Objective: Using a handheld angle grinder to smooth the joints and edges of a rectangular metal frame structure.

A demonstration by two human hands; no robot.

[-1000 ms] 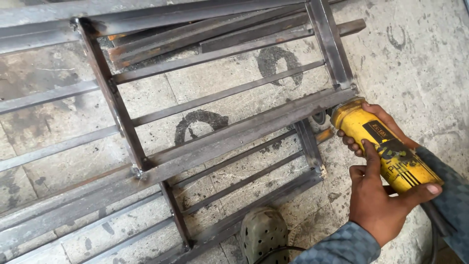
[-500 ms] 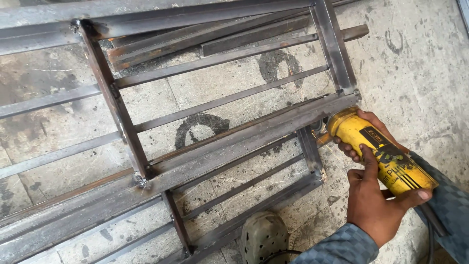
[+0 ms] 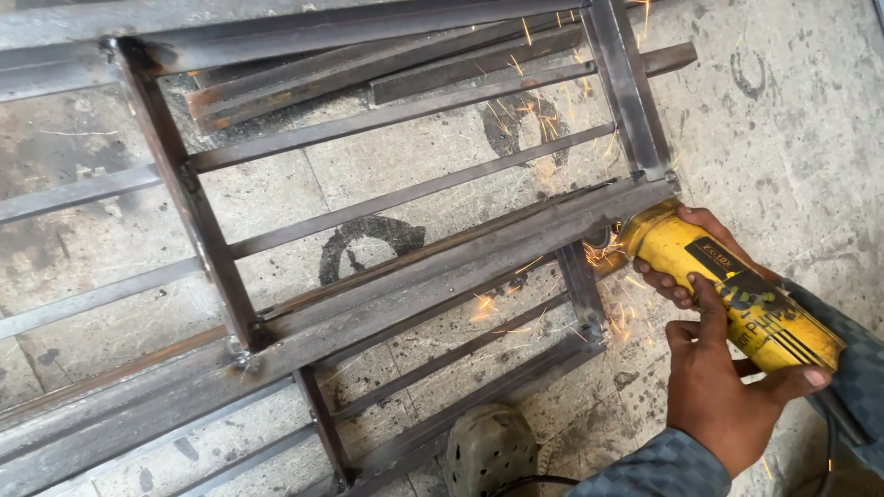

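Firmly, both hands (image 3: 727, 368) gripping yellow grinder (image 3: 727, 285), sparks at steel frame (image 3: 442, 276)

Left hand (image 3: 723, 387) wrapped in a firm grip, thumb up, right hand (image 3: 704, 253) curled just ahead, fingers underneath

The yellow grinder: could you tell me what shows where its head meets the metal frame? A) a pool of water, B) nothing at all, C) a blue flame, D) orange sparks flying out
D: orange sparks scatter from where the yellow grinder, gripped by the left hand and right hand, meets the metal frame.
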